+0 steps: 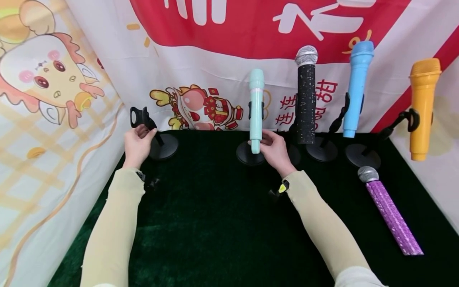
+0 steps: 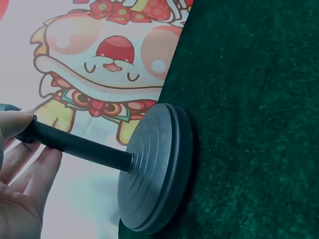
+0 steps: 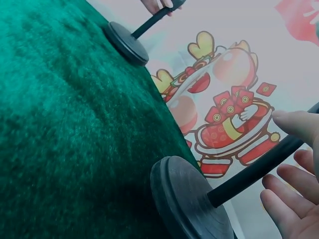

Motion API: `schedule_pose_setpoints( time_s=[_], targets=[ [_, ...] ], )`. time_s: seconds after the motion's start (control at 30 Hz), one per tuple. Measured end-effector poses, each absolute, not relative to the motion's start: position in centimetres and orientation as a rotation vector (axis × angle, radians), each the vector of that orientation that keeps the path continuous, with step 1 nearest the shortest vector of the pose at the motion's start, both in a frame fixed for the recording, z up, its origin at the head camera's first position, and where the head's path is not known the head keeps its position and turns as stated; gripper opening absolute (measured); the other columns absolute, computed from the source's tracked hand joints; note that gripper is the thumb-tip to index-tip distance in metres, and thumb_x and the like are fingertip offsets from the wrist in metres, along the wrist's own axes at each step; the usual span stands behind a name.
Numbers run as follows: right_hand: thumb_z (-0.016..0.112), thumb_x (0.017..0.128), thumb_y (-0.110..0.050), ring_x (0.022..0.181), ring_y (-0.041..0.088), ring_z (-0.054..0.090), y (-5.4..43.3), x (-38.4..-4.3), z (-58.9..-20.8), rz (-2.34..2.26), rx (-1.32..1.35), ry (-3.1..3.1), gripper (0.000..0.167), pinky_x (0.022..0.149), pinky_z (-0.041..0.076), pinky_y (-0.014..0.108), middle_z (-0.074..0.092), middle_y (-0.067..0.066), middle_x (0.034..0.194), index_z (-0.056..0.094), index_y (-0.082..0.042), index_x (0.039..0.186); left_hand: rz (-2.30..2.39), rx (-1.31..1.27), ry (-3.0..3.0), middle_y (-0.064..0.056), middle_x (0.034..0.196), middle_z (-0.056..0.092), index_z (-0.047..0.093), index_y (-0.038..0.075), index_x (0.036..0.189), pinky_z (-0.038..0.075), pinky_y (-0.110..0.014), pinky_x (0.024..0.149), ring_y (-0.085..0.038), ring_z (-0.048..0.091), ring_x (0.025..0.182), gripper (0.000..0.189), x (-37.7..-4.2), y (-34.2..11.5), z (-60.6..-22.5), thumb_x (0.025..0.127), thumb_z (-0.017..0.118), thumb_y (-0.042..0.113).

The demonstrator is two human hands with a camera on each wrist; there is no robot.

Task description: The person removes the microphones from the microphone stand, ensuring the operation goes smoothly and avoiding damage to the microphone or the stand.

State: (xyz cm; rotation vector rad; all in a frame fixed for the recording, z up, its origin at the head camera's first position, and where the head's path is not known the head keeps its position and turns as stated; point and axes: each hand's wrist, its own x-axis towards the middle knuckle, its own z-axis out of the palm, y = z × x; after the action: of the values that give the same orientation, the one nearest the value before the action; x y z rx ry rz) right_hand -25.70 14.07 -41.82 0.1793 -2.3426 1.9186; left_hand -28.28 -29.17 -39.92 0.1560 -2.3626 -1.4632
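Note:
My left hand [image 1: 138,145] pinches the upper pole of a black microphone stand [image 2: 82,148] between thumb and fingers. Its clip [image 1: 140,116] holds no microphone, and the round base [image 2: 157,169] rests on the green cloth. My right hand [image 1: 275,149] is at a second black stand [image 3: 254,172], whose clip carries a mint-green microphone [image 1: 256,109]. In the right wrist view the thumb and loosely spread fingers [image 3: 284,199] lie on either side of that pole, apparently without gripping it. The base [image 3: 187,199] sits flat on the cloth.
To the right, more stands hold a black speckled microphone [image 1: 306,101], a blue microphone [image 1: 357,85] and an orange microphone [image 1: 424,109]. A purple glittery microphone [image 1: 392,215] lies on the green cloth [image 1: 201,231]. A printed curtain [image 1: 222,59] hangs behind.

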Motion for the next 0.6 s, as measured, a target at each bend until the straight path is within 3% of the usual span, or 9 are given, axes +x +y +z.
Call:
schedule_pose_setpoints(
  time_s=[0.23,0.6],
  targets=[
    [0.083,0.088,-0.024,0.105,0.018,0.07,13.6,-26.1,-42.2,1.847,0.184,-2.328,0.041,0.093,0.055,0.034,0.071,0.007,0.117,0.07,-0.01,0.125,-1.487,0.181,-2.312,-0.026,0.136,0.059,0.048,-0.008,0.144,0.047,-0.03,0.104,-0.032,0.06,0.124,0.057,-29.0,-29.7,-40.6,0.1,0.067,0.023],
    [0.073,0.089,-0.002,0.097,0.025,0.07,13.7,-26.9,-42.4,1.649,0.141,-2.349,0.028,0.091,0.055,0.036,0.073,0.016,0.107,0.072,0.0,0.116,-1.504,0.214,-2.336,-0.022,0.141,0.057,0.041,-0.003,0.151,0.048,-0.031,0.104,-0.029,0.059,0.126,0.065,-28.9,-29.6,-40.9,0.098,0.07,0.02]
  ],
)
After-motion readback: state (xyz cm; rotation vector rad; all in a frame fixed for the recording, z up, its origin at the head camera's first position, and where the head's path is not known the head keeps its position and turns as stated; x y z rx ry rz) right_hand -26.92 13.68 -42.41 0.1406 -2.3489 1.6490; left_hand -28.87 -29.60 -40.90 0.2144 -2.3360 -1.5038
